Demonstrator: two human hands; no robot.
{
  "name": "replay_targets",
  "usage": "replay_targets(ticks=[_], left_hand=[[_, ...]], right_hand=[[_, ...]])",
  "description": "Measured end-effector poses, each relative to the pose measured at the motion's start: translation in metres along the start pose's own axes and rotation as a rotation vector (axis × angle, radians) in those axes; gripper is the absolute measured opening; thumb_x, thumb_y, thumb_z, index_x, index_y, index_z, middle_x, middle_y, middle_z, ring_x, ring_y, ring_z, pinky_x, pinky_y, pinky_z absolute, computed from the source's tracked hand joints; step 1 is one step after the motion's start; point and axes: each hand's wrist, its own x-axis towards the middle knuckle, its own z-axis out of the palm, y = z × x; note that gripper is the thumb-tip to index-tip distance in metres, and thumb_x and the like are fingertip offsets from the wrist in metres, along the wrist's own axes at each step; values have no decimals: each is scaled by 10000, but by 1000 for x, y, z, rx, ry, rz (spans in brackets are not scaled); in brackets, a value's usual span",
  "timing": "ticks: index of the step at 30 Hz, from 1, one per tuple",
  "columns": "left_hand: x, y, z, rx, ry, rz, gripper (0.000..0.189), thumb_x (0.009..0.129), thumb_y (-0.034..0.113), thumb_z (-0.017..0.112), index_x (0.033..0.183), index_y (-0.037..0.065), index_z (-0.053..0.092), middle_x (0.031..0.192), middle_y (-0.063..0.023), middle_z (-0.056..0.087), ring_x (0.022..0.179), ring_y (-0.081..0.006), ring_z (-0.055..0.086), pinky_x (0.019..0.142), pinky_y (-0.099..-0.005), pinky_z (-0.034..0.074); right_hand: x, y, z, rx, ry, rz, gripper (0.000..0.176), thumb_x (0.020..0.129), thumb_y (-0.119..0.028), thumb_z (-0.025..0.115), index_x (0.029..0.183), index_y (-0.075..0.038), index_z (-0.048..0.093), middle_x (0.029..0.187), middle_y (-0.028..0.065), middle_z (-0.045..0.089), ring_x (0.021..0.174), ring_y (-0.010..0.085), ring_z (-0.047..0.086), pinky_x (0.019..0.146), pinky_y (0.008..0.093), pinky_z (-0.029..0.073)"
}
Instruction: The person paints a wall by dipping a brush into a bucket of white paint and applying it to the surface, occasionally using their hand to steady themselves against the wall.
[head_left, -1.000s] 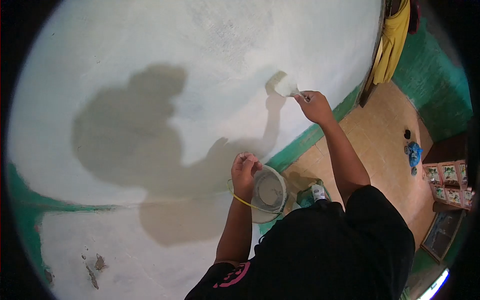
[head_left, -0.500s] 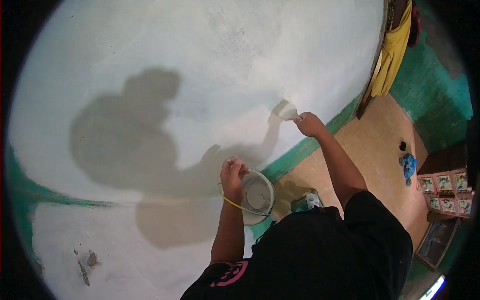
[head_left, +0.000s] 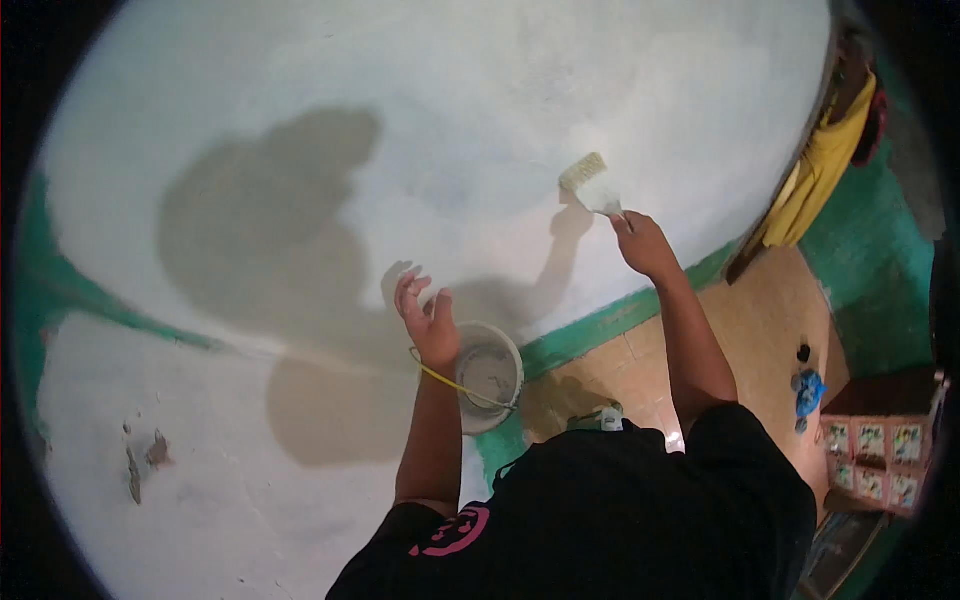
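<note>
The brush (head_left: 590, 185) is up on the white wall (head_left: 500, 90), with its bristles flat on the paint. The right hand (head_left: 645, 245) is closed tight around the brush handle, with the arm stretched up. The brush's shadow lies on the wall just under it.

Lower down, the left hand (head_left: 428, 320) is up near the wall with its fingers spread wide. A small bucket (head_left: 487, 375) hangs just beside this hand. Its thin yellow handle (head_left: 445, 380) crosses at the wrist, but I cannot tell just how it hangs there. The bucket has pale paint in it.

A green strip (head_left: 600, 325) runs along the bottom of the wall. Below it is a tan floor (head_left: 760, 310) with a can (head_left: 602, 418) and a blue thing (head_left: 808, 393) on it. A yellow cloth (head_left: 820, 175) hangs at the right.
</note>
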Motion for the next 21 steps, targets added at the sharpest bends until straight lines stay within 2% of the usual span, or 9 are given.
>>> replay_targets(ticks=[3,7,9,10,11,13,15,19,21], left_hand=[[13,16,-6,266,37,158,468,763,65,645,1187,-5,459,1356,-149,317,1268,-284,320,989,-463,353],[36,4,-28,324,151,330,638,736,62,653,1295,-5,354,1387,-206,271,1309,-333,254,1026,-490,306],[46,0,-38,552,168,519,787,706,68,669,1372,6,253,1413,-263,224,1340,-397,186,1061,-510,249],[52,-2,-43,553,180,518,787,706,68,669,1372,6,253,1413,-263,224,1340,-397,186,1061,-510,249],[58,-4,-45,527,190,513,831,695,102,686,1386,4,235,1433,-277,182,1347,-425,149,1072,-529,220],[73,-15,-52,496,209,504,876,684,136,702,1400,2,216,1454,-291,140,1355,-453,113,1082,-548,190],[89,-27,-62,662,230,534,969,673,227,727,1420,-11,157,1474,-301,62,1366,-482,65,1073,-617,134],[109,-28,-73,738,341,461,1044,678,314,725,1436,-21,89,1487,-294,10,1371,-506,12,1038,-691,61],[120,-30,-80,834,449,631,1080,688,354,717,1444,-24,45,1495,-278,17,1382,-505,-29,1004,-731,21]], right_hand=[[0,11,5,41,40,-58,401,953,-302,436,943,57,613,899,289,616,878,459,584,789,474,457],[-8,-5,-7,-2,15,-68,390,951,-295,454,961,58,618,887,286,624,863,443,601,780,459,462],[-13,-14,-14,30,4,-65,387,950,-297,463,958,59,618,882,283,627,858,430,608,773,449,463],[-16,-17,-15,64,2,-48,386,948,-298,472,955,59,618,878,280,630,852,418,615,767,439,465],[-17,-18,-15,45,21,-76,365,946,-285,486,944,57,614,787,239,622,766,334,621,727,402,465],[-26,-32,-15,75,-43,-121,357,944,-275,488,953,59,611,747,207,602,728,287,596,707,384,461],[-45,-63,-12,148,-131,-185,327,938,-247,497,982,60,602,677,111,544,662,166,509,654,338,443],[-58,-89,14,233,-307,-261,304,924,-203,492,1060,50,592,704,50,565,665,127,515,632,300,434],[-65,-107,17,274,-334,-247,292,920,-188,489,1070,39,594,724,40,571,662,120,512,624,290,432]])
